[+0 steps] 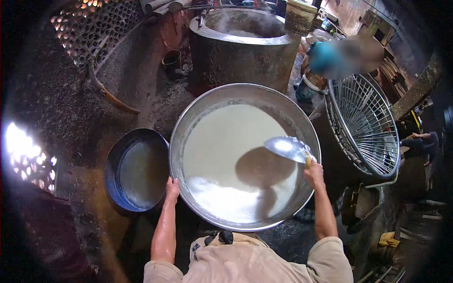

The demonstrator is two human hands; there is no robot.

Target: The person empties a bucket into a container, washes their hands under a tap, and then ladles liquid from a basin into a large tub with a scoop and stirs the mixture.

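Observation:
A wide metal vat [245, 88] stands in front of me, filled with a milky white liquid [222, 151] that has a glare and a dark shadow across it. My left hand [173, 188] grips the vat's rim at its left side. My right hand [314, 172] is closed round the short yellowish handle of a shiny metal ladle [287, 148]. The ladle's broad bowl hangs over the right part of the liquid, with white residue near the handle. Whether it touches the surface I cannot tell.
Left of the vat sits a blue-rimmed tub [109, 177] of cloudy liquid. Behind stands a steaming round stove-like basin [236, 59]. A large slatted metal basket [365, 122] leans at right, near a bending person [325, 59]. A curved pole [113, 99] lies left.

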